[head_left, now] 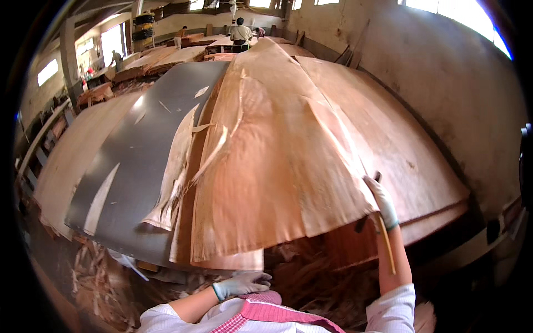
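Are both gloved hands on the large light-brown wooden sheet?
No, only the right hand is at the wooden sheet; the left hand is apart, below its near edge.

From where I stand, I can't read any lettering, number or sign. The wood sheet (266, 183) near the middle, the dark panel (139, 161) to its left and the wall (444, 83) on the right show no legible mark; the dark-and-yellow stack (144, 26) at far left is too small to make out.
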A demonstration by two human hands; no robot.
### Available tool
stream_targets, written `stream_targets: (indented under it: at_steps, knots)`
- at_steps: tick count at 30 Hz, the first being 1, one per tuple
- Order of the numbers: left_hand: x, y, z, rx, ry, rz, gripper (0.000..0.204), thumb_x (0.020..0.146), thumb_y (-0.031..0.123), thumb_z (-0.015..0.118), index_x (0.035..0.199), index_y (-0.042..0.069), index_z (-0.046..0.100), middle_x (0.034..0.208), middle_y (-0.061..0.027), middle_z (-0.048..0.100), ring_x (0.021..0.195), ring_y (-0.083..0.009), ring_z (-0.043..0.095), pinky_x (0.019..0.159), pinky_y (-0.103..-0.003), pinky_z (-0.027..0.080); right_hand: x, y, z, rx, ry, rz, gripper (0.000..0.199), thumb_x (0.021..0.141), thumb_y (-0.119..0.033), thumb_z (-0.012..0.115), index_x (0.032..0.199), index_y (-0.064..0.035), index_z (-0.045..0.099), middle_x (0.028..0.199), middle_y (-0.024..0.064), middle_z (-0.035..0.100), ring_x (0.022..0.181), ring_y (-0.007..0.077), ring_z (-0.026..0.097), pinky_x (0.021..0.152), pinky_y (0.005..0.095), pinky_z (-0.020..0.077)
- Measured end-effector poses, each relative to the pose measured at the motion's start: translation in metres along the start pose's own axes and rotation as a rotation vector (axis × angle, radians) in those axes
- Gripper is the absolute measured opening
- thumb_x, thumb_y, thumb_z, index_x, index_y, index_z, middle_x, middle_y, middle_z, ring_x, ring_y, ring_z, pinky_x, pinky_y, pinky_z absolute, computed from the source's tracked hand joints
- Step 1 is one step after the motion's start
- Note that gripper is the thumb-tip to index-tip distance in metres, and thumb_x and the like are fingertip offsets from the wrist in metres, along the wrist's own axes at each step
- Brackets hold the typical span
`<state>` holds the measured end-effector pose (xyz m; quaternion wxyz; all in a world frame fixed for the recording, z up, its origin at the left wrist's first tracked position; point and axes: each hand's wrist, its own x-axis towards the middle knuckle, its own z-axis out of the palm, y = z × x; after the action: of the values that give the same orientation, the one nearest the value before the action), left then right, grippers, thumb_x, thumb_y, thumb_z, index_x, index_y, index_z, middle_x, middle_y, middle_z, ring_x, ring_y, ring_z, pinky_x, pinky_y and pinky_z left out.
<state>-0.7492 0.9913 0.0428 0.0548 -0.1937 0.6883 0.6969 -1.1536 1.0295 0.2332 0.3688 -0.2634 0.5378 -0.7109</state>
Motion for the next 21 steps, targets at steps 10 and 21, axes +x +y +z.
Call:
stream_targets:
  at_steps: [10,21]
  knots:
    - [0.159,0.033,0.076,-0.517,-0.032,0.064,0.070,0.091,0.028,0.061,0.145,0.002,0.023,0.139,-0.0128,0.042,0.127,-0.0271,0.042,0.106,-0.041,0.037,0.037,-0.124,-0.290,0.112,0.007,-0.038,0.031,0.096,-0.017,0.053,0.118,0.0046,0.058,0.110,0.0104,0.066,0.095,0.0174,0.065,0.087,0.0316,0.0524]
    - [0.358,0.111,0.106,-1.423,1.284,0.802,0.045,0.091,0.034,0.060,0.126,0.006,0.054,0.129,-0.0051,0.055,0.117,-0.0199,0.051,0.098,-0.035,0.043,0.115,-0.252,-0.584,-0.234,0.156,-0.057,0.027,0.096,-0.022,0.054,0.106,0.0014,0.064,0.090,0.0055,0.067,0.073,0.0115,0.064,0.065,0.0250,0.0534]
